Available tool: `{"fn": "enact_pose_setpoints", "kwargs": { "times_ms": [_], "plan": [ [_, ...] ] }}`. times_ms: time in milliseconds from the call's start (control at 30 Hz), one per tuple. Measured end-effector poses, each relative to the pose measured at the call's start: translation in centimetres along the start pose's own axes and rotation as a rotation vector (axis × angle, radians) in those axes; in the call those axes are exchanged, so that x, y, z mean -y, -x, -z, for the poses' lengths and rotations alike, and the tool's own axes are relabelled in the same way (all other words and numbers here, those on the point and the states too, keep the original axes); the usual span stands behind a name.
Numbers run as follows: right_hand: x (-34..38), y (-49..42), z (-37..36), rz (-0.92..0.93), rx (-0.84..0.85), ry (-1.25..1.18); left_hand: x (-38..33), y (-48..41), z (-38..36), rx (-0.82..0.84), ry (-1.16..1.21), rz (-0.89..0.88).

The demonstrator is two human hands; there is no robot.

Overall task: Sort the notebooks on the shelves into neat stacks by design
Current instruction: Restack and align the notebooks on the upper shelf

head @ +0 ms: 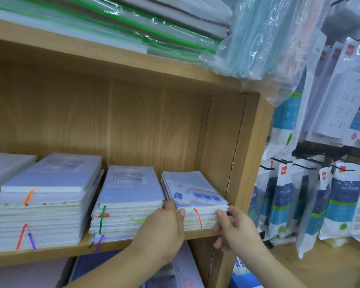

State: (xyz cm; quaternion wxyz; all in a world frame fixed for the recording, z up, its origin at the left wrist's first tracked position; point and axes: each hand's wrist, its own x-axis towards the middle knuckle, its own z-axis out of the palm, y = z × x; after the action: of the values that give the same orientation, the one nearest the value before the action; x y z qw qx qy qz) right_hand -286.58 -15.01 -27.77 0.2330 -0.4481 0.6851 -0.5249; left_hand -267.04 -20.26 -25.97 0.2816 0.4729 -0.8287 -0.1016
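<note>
Where the left fingers (181, 212) meet the right-hand stack (195, 192) of notebooks, they curl tight round its front left corner. Opposite, the right fingers (219, 214) pinch its front right corner, likewise narrow. Both the left hand (164, 227) and the right hand (235, 229) thus flank this stack at the front edge of the shelf (50, 255), at its right end, beside the side panel (252, 163). 2 more stacks noted: the middle stack (131, 188) just beside, the left stack (50, 183) near that. Beyond the panel hang packets (341, 204).
</note>
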Motion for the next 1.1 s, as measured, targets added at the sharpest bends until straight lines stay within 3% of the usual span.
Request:
{"fn": "enact_pose_setpoints", "kwargs": {
  "times_ms": [167,433,733,967,1100],
  "plan": [
    [0.1,0.1,0.4,-0.005,0.026,0.089,0.4,0.1,-0.6,-0.017,-0.008,-0.024],
    [-0.1,0.1,0.5,0.001,-0.073,0.228,0.2,-0.1,-1.0,-0.013,0.029,0.020],
    [0.3,0.0,-0.4,0.042,-0.142,0.171,0.3,0.7,-0.6,0.009,0.061,0.068],
    [-0.4,-0.3,1.0,0.122,-0.259,0.516,0.6,0.3,-0.7,0.098,-0.053,0.003],
    [0.3,0.1,1.7,0.104,-0.236,0.407,0.8,0.2,-0.5,0.110,-0.057,-0.017]
  ]
}}
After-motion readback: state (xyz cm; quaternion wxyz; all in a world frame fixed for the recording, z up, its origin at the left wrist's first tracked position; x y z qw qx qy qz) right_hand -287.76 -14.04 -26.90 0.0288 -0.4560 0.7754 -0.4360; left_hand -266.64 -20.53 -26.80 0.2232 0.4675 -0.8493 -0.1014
